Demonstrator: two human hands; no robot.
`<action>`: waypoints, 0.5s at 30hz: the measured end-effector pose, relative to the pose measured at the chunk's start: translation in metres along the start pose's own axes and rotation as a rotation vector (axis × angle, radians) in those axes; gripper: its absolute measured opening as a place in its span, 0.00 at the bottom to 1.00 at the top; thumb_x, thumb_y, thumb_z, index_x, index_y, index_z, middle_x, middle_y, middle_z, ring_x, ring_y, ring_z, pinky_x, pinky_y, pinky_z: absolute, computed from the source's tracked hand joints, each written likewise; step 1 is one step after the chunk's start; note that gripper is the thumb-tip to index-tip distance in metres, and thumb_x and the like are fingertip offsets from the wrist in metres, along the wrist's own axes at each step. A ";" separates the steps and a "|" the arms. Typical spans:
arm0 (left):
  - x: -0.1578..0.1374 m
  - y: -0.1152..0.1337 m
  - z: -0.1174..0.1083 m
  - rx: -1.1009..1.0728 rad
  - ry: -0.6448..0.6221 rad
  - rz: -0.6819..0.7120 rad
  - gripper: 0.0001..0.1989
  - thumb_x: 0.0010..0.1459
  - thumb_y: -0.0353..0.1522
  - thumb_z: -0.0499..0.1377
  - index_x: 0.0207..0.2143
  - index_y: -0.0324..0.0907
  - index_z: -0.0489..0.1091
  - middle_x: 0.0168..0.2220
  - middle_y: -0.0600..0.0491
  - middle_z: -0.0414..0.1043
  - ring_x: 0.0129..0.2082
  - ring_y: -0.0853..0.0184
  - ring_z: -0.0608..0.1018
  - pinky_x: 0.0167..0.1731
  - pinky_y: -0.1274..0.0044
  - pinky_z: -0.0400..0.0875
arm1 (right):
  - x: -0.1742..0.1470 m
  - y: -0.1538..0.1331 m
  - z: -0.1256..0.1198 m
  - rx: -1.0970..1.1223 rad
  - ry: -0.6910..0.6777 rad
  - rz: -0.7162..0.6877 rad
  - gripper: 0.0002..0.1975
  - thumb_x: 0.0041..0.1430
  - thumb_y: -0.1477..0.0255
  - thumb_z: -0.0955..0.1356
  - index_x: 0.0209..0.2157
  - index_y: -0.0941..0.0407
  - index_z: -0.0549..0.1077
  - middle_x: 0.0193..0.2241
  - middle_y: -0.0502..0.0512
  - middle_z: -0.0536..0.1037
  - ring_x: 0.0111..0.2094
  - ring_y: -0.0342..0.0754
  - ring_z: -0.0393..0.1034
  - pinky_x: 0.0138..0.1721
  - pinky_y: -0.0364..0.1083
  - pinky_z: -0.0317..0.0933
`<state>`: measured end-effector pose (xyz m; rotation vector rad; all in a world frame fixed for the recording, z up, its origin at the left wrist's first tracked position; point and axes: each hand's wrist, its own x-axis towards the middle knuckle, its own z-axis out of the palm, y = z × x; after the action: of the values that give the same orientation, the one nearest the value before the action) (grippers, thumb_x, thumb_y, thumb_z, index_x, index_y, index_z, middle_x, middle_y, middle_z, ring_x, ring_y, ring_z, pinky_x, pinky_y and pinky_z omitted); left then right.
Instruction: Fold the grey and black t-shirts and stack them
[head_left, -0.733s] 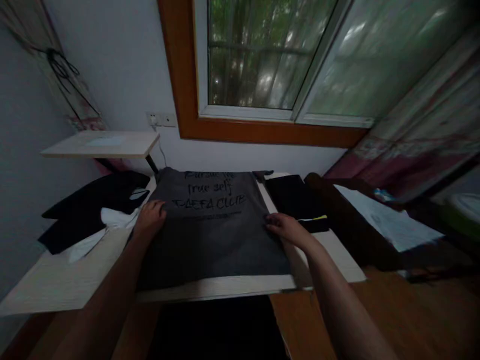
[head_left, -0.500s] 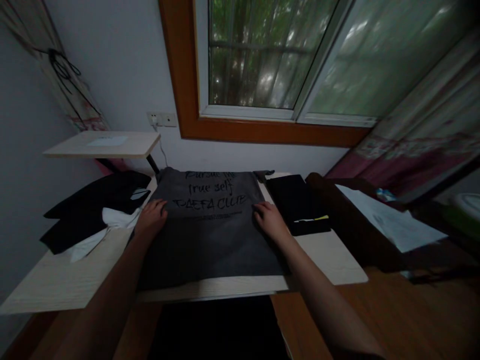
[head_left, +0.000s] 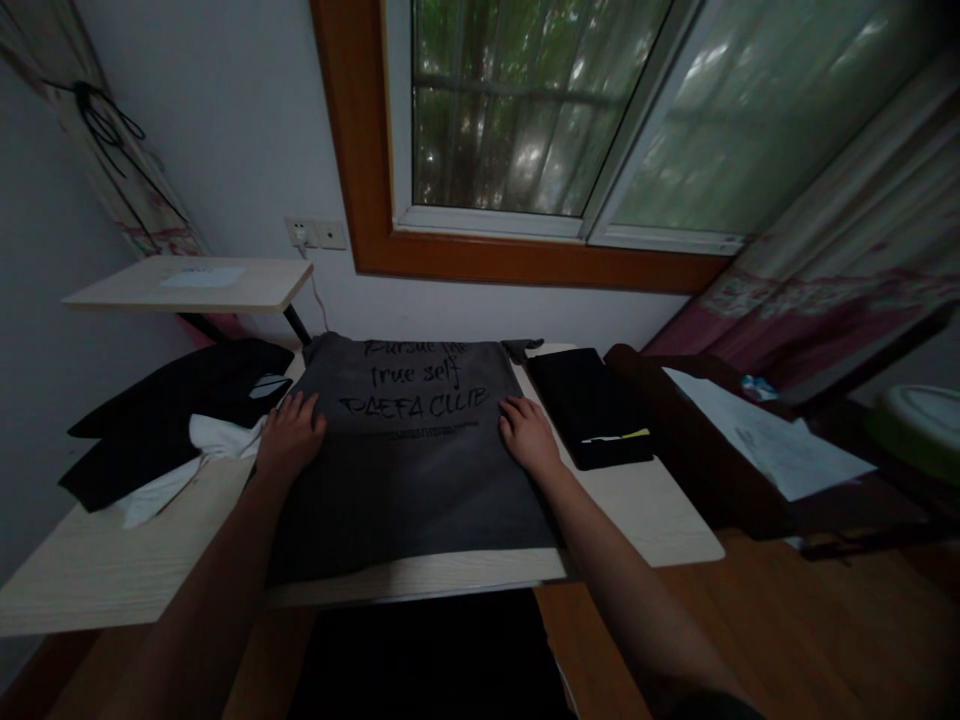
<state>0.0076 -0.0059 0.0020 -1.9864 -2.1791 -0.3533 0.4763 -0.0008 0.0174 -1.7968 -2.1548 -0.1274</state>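
Observation:
A dark grey T-shirt (head_left: pixel 420 490) with black lettering lies spread on the pale wooden desk (head_left: pixel 645 510). On its left edge rests my left hand (head_left: pixel 294 432), fingers stretched forward over the fabric. My right hand (head_left: pixel 529 432) lies on the opposite edge, its fingers slightly bent but apart. Neither hand visibly grips the cloth. The far part of the shirt is bunched near the wall, and one dark corner of it sticks out at the back right.
Black and white clothes (head_left: pixel 172 410) lie in a heap on the left, below a small raised shelf (head_left: pixel 255 285). A black folder (head_left: pixel 592 405) sits right of the shirt. Farther right, a paper sheet (head_left: pixel 757 430) rests on a dark brown surface. A window (head_left: pixel 525 120) is behind.
The view has shifted slightly. Both hands stay on the shirt's side edges, with the fingers of both a little more spread. The shirt looks unchanged.

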 end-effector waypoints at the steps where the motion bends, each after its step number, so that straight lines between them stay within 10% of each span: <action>1: 0.000 -0.001 0.001 -0.009 0.009 -0.010 0.30 0.69 0.39 0.47 0.68 0.36 0.62 0.70 0.38 0.60 0.71 0.50 0.61 0.68 0.55 0.53 | -0.001 -0.001 -0.001 -0.007 0.005 0.013 0.21 0.72 0.68 0.61 0.62 0.55 0.72 0.62 0.60 0.71 0.64 0.57 0.58 0.64 0.55 0.56; 15: -0.013 0.003 -0.024 0.025 0.124 -0.199 0.22 0.69 0.36 0.48 0.60 0.41 0.71 0.56 0.40 0.69 0.51 0.50 0.73 0.49 0.62 0.68 | -0.005 -0.016 -0.023 -0.185 -0.106 0.253 0.21 0.75 0.68 0.55 0.62 0.52 0.68 0.54 0.63 0.68 0.36 0.48 0.72 0.36 0.46 0.63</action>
<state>0.0113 -0.0247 0.0213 -1.6903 -2.2940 -0.4606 0.4657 -0.0155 0.0400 -2.2103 -2.0195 -0.1799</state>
